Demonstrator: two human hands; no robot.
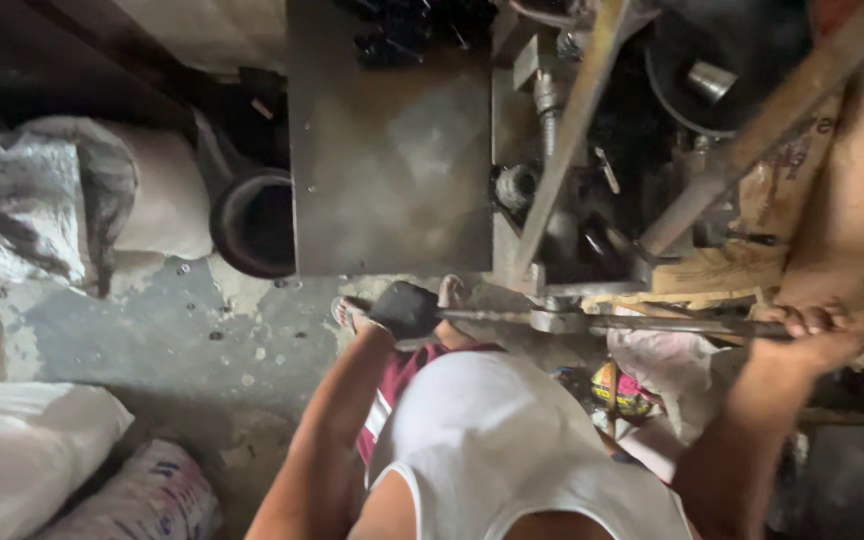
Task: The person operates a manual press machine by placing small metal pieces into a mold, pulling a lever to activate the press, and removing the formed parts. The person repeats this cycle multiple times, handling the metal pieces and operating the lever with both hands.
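Nearest the camera is the person's white sleeveless shirt [512, 440] and, below it, maroon shorts, with both arms reaching forward over a stained concrete floor [152, 330]. The left hand [404, 308], wrapped in a dark glove or cloth, has its fingers curled tight around the near end of a long steel bar [642, 325] that runs level across the front edge of a machine. The right hand [817, 332] is bare and its fingers are closed over the bar's far end, by the machine's right front corner. Between the two hands the bar passes through or over a bulky metal fitting [557, 320], which looks like a nut or clamp head at the machine's lower front edge; how the bar engages it cannot be made out. The work in hand appears to be levering this fitting round, both hands bearing on the bar as a handle. The next move would seem to call for a steady pull on one end and a push on the other, keeping the bar seated so it does not slip off. A sandalled foot [352, 312] stands just beside the left hand. Beyond lies the machine's flat grey steel plate [392, 160], a threaded screw [549, 110] and slanting struts on its right side. A dark pipe mouth [255, 222] sits at the plate's left edge, and filled sacks [22, 440] lie along the floor's left side.
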